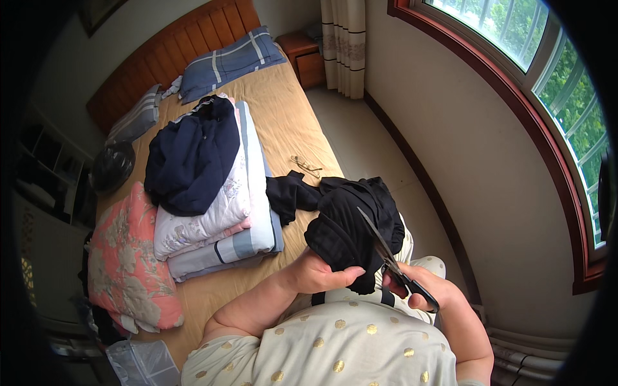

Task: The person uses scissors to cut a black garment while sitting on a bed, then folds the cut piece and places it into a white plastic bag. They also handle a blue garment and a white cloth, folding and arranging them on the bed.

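A crumpled black garment [357, 207] lies across my lap, and part of it trails onto the bed to the left. My left hand [323, 275] grips its near edge, thumb on top and the other fingers hidden under the cloth. In my right hand [420, 282] is a pair of scissors [386, 255] with dark handles. Their long blades point up and away, over the right part of the black cloth. The blades look nearly closed, and I cannot tell whether they touch the fabric.
Eyeglasses [306, 166] rest on the bed sheet [285, 116] just beyond the garment. Folded quilts [217, 231] carry a navy garment [193, 154]. A floral pink cushion [130, 265] and a black plastic bag [112, 166] are further left. The wall and window [569, 91] stand at the right.
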`<action>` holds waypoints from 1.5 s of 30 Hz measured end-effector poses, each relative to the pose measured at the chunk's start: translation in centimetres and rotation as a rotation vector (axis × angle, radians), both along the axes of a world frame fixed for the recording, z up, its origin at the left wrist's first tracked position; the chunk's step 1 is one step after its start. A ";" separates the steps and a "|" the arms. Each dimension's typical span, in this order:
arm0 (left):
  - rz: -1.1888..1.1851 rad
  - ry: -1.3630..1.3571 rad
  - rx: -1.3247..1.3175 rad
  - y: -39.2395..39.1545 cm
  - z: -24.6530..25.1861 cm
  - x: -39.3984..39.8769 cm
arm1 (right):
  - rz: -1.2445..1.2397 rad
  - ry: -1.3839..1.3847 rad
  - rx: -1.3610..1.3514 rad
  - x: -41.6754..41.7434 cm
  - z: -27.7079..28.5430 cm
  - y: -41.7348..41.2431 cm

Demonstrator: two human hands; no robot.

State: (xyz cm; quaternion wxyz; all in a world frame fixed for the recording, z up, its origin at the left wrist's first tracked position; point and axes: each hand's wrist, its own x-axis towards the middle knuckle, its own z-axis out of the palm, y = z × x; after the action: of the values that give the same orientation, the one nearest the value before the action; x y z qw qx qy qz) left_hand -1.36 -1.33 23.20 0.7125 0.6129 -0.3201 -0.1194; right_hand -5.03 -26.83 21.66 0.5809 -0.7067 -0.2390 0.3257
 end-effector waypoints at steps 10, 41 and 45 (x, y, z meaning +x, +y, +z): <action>-0.009 0.104 -0.058 0.2 -1.0 -0.3 | -0.012 0.019 0.002 0.5 0.6 0.5; 0.279 0.177 -0.416 -0.7 -0.2 2.4 | -0.266 0.064 0.000 -3.2 -1.8 -1.4; 0.427 0.102 -0.301 -0.9 -0.7 1.4 | -0.236 0.075 0.036 -2.9 -2.4 -0.9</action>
State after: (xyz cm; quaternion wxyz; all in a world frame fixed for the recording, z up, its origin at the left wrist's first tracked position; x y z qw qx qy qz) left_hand 0.06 -2.22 22.50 0.8200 0.5466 -0.1615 0.0517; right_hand -7.98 -27.71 19.25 0.6362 -0.7069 -0.1379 0.2768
